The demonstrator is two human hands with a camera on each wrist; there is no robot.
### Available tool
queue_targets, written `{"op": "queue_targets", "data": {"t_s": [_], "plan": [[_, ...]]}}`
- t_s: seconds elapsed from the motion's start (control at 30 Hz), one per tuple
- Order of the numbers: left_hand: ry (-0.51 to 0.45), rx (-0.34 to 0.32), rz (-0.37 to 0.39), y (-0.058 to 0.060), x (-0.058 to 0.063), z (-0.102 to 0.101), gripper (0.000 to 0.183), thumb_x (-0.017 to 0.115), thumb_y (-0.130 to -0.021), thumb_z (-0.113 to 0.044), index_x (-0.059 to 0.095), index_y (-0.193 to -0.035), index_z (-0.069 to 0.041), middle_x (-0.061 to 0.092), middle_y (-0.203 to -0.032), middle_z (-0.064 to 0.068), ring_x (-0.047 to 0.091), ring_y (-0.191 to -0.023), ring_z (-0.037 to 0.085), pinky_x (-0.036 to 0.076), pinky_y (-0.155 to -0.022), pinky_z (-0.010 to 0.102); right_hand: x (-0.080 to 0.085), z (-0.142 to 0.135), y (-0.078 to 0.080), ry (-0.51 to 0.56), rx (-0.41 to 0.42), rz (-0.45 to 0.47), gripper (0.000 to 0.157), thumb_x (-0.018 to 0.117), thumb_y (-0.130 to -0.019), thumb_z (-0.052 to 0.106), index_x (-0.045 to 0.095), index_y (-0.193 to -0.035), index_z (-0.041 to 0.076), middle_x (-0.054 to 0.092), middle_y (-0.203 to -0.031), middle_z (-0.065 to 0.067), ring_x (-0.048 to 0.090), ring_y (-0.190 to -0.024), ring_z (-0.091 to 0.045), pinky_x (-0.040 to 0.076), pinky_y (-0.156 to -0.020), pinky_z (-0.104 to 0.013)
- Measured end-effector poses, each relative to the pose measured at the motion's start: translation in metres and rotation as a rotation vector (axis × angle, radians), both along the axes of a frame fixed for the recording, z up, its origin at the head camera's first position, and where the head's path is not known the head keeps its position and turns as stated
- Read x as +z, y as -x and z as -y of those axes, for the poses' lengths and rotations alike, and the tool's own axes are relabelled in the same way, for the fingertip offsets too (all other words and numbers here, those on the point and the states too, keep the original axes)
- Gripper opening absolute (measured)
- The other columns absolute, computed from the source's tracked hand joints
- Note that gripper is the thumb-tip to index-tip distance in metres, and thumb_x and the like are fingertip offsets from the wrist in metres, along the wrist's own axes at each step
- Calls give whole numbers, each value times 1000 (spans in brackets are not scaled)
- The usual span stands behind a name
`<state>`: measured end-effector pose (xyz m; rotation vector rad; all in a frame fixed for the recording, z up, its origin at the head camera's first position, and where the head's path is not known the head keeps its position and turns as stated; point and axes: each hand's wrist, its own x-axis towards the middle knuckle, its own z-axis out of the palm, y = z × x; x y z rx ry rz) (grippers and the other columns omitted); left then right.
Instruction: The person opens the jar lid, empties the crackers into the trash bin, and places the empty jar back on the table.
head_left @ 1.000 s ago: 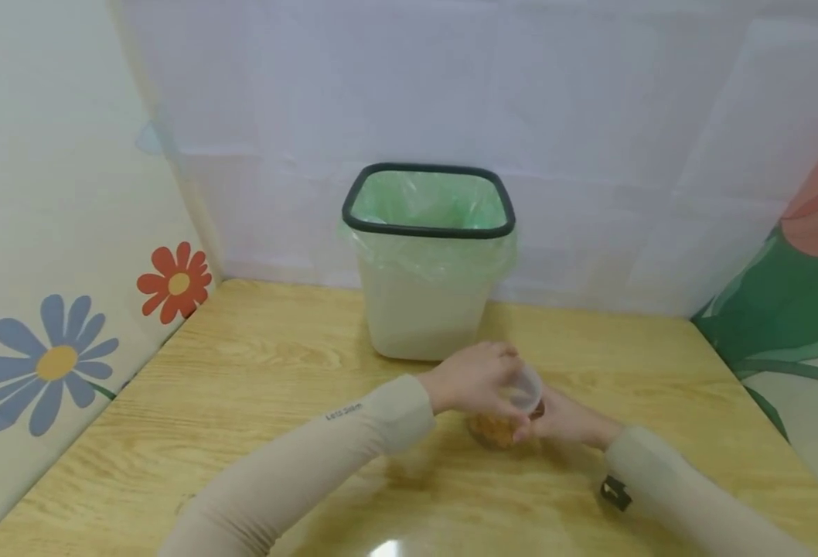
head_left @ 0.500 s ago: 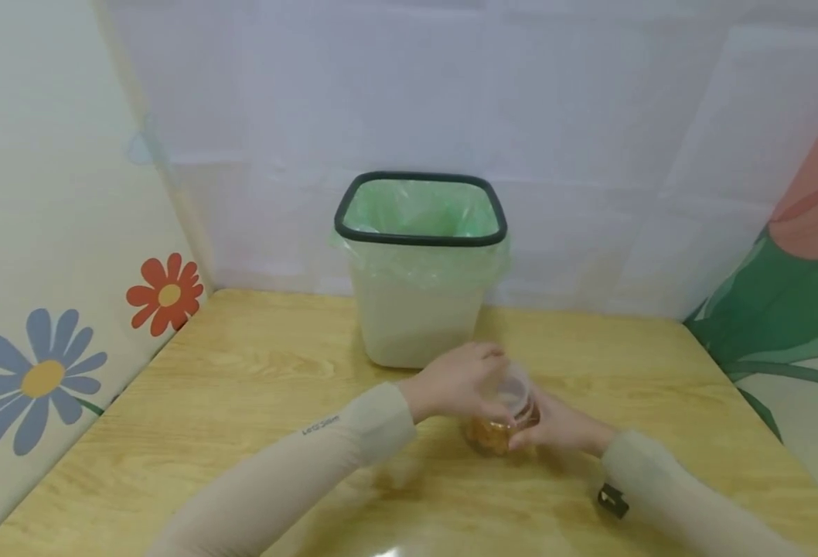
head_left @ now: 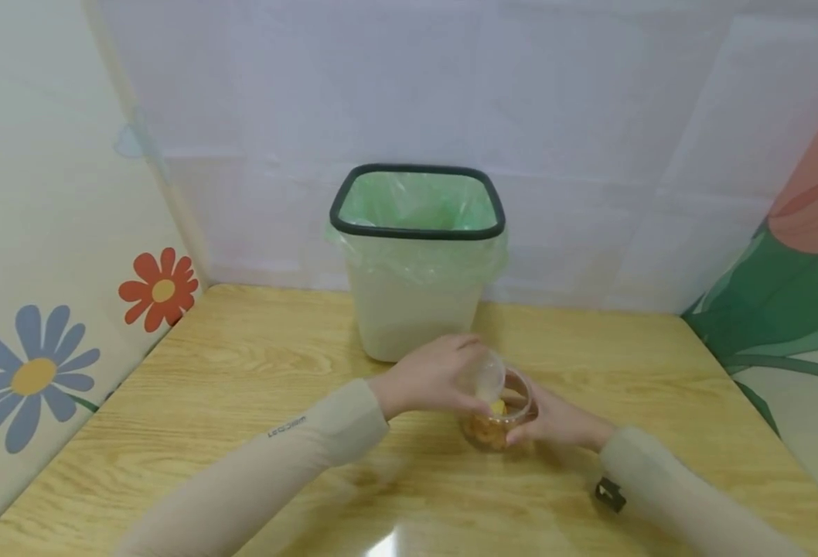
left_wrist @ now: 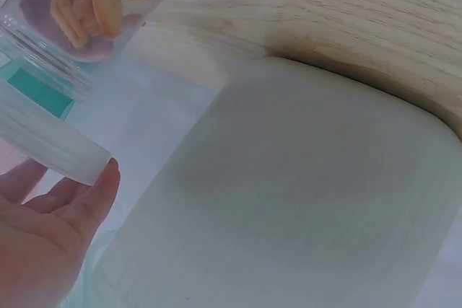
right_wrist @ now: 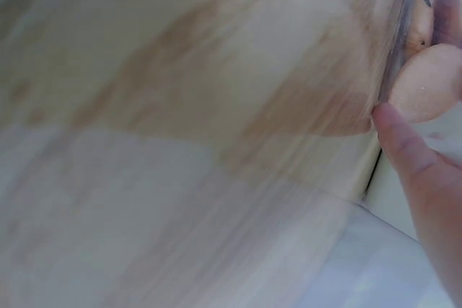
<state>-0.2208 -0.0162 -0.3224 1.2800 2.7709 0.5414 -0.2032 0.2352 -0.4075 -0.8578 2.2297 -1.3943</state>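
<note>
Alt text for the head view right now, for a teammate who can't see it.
The left hand holds a translucent lid, tilted and off the clear jar of orange pieces that the right hand grips, at a wood-grain table. Behind stands a pale bin with a green liner.

Small dark lettering on the left sleeve is too blurred to read.

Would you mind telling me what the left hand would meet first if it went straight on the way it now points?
Probably the clear jar, just beyond the lid the left hand holds; depth is unclear, so it might pass above, toward the right hand.
</note>
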Motion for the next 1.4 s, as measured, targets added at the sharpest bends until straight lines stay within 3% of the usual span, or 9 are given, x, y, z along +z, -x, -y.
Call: {"op": "queue_targets", "data": {"t_s": [0.17, 0.77, 1.4], "plan": [[-7, -11, -10, -3, 2, 8, 80, 81, -80, -49, 52, -143, -10, 43, -154, 20, 46, -140, 35, 39, -117, 47, 1, 0, 1, 42, 21, 11, 100, 76, -85, 6, 6, -155, -8, 19, -155, -40, 26, -136, -67, 35, -107, -70], [-24, -11, -81, -7, -1, 36, 82, 82, -79, -48, 53, -142, -6, 47, -151, 21, 48, -137, 36, 40, -115, 47, 2, 3, -2, -7, -40, 24, 103, 79, -83, 9, 6, -154, -10, 18, -152, -44, 31, -135, -66, 37, -107, -69], [-67, 5, -122, -11, -12, 65, 78, 81, -79, -47, 55, -140, -5, 49, -148, 23, 51, -133, 39, 43, -112, 53, 1, 2, -2, -12, -47, 35, 104, 79, -83, 10, 5, -155, -9, 15, -154, -42, 29, -136, -65, 33, -108, -71]]}}
